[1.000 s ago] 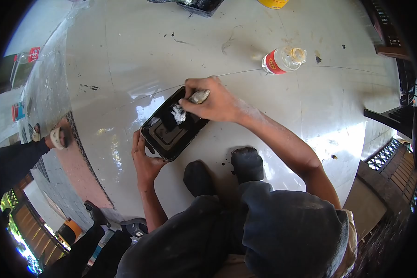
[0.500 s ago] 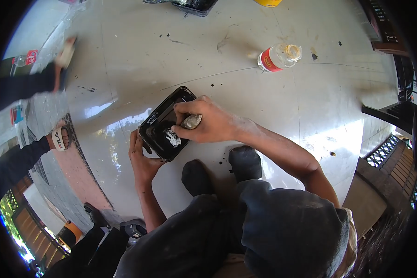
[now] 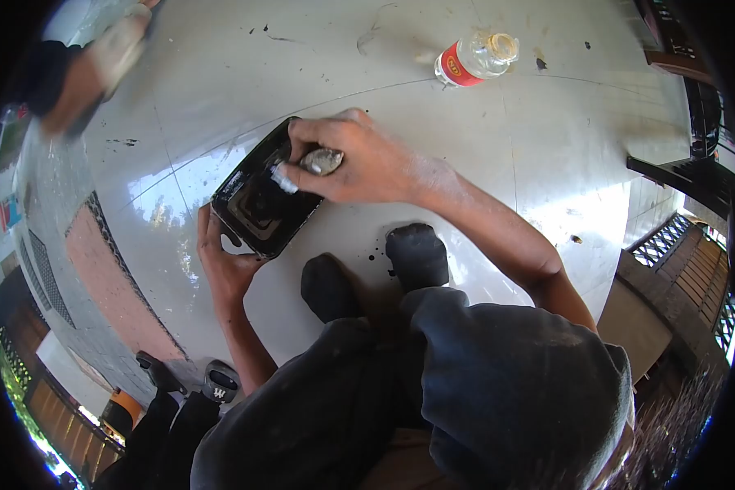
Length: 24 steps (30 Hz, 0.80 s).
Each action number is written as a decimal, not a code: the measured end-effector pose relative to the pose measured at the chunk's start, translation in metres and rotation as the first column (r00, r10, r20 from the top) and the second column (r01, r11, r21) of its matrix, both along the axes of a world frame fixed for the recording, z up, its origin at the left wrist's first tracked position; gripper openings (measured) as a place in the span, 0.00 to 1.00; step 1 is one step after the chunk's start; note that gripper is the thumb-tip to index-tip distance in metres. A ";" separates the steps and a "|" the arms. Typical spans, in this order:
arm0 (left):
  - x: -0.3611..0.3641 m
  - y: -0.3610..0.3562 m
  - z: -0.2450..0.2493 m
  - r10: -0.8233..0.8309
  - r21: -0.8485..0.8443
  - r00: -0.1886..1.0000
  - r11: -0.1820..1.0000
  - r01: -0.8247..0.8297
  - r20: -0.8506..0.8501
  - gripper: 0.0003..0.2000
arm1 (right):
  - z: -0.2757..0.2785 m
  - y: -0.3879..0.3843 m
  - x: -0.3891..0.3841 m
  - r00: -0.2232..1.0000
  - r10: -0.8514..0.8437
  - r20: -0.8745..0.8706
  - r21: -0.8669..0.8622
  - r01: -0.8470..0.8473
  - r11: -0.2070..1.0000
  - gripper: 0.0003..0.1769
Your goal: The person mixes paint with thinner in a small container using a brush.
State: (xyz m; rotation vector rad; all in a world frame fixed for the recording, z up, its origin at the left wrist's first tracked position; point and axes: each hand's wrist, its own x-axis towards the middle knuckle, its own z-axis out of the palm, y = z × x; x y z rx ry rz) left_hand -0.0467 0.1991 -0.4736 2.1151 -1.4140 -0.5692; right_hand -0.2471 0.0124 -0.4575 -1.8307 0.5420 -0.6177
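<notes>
A black rectangular tray (image 3: 279, 227) is tilted above the pale floor, with dark wet-looking liquid or paint inside. Its lower left corner is in the grip of my left hand (image 3: 225, 260), thumb along the near edge. My right hand (image 3: 347, 159) reaches over the tray's upper right part, fingers closed round a brush-like tool. The tool's greyish, rounded end (image 3: 322, 162) sticks out above my fist, and its whitish tip (image 3: 283, 177) points down into the tray.
A clear bottle with a red label (image 3: 459, 65) lies or leans on the floor (image 3: 433, 122) beyond my right hand. At the upper left is another person's blurred foot (image 3: 118, 49). More shoes (image 3: 220, 381) show at the lower left. A dark stand (image 3: 670, 175) is at the right.
The bottle, tray and both hands appear higher in view. The whitish tip has moved towards the tray's upper right, and liquid now shows where white streaks were. The other person's foot has shifted upward.
</notes>
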 end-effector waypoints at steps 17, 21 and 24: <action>-0.009 -0.005 0.009 0.046 -0.020 0.998 0.999 -0.047 -0.042 0.38 | 0.007 -0.019 0.000 0.978 0.045 -0.206 0.075 -0.030 0.997 0.12; -0.009 -0.006 0.009 0.036 -0.022 0.998 0.999 -0.037 -0.045 0.37 | 0.001 -0.008 0.019 0.999 0.039 0.031 0.148 -0.043 0.988 0.13; -0.006 -0.001 0.005 0.063 0.037 0.996 0.997 -0.061 -0.062 0.39 | -0.019 -0.004 0.024 1.000 0.017 0.015 0.186 -0.020 0.982 0.13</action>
